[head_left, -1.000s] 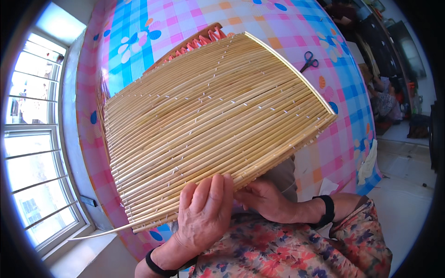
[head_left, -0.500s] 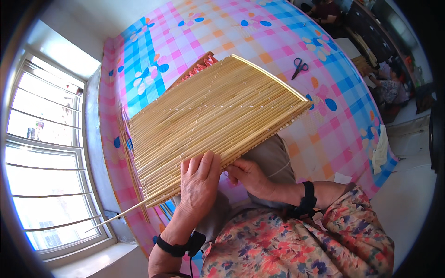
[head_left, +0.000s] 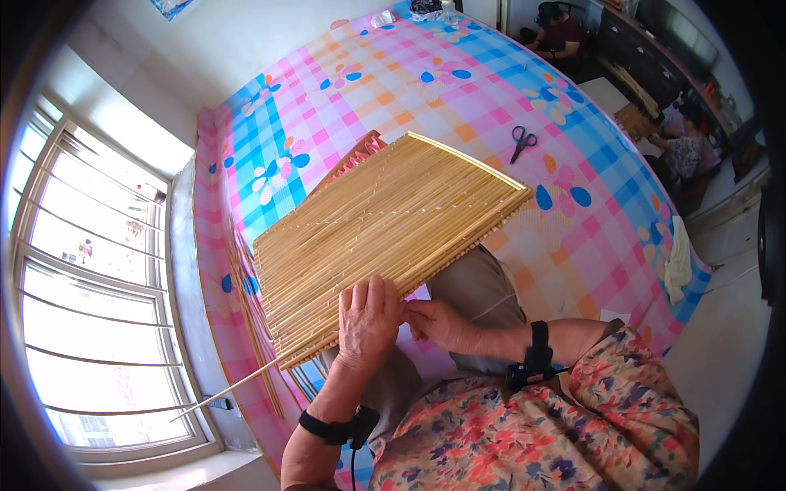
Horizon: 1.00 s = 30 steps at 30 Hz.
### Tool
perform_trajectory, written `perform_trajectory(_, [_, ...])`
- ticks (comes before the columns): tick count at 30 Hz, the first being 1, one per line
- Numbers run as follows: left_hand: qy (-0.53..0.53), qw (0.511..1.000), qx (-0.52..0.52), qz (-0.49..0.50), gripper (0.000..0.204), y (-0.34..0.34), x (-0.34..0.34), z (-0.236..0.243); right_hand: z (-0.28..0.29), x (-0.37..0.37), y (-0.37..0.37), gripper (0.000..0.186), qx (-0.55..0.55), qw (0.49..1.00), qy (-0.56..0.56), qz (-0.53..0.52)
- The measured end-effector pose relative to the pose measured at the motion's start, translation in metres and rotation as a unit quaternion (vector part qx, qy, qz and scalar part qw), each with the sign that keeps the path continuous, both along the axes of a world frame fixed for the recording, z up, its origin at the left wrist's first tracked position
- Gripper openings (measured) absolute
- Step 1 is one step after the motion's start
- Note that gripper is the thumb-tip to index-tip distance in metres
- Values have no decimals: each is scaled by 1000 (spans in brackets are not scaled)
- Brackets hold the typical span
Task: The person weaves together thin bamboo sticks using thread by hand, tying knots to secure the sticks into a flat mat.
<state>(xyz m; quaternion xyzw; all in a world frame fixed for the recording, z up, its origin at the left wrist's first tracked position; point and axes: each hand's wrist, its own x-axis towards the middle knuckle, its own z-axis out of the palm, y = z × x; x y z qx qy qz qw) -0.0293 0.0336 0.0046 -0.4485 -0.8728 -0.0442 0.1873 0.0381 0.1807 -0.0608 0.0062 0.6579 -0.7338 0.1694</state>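
A large panel of bound straw-coloured sticks (head_left: 385,213) lies tilted above my grey-trousered legs, with one longer stick (head_left: 234,386) jutting out at its lower left. My left hand (head_left: 366,320) grips the panel's near edge, fingers on top. Just right of it, my right hand (head_left: 435,326) is closed with fingertips at the underside of that edge; what they pinch is hidden. A pale thread (head_left: 495,304) runs near the right hand. Loose thin sticks (head_left: 250,327) lie along the panel's left side. Behind it a brown frame with red zigzag material (head_left: 352,159) shows partly.
Black scissors (head_left: 521,143) lie on the checked flowered sheet (head_left: 368,98). A pale cloth (head_left: 676,260) sits at the right edge, a bottle (head_left: 449,12) at the back. Two people (head_left: 557,34) (head_left: 679,143) sit to the right. A barred window (head_left: 94,303) is on the left.
The view has widened, so the panel, hands and scissors appear smaller, with panel and scissors lower in the picture. Both hands stay at the same edge of the panel.
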Motion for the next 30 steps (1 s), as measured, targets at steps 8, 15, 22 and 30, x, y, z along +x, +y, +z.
perform_trajectory(8, [48,999,-22,-6,31,2,-2,-4,6,6,-3,19,160,975,157,-13])
perform_trajectory(15, [52,998,-17,-7,31,2,1,-8,4,2,1,23,260,937,232,15])
perform_trajectory(22, [35,999,-18,5,31,1,2,-6,7,2,4,24,278,925,254,37])
perform_trajectory(30, [32,999,-14,11,31,4,3,-7,10,3,8,21,311,895,313,65])
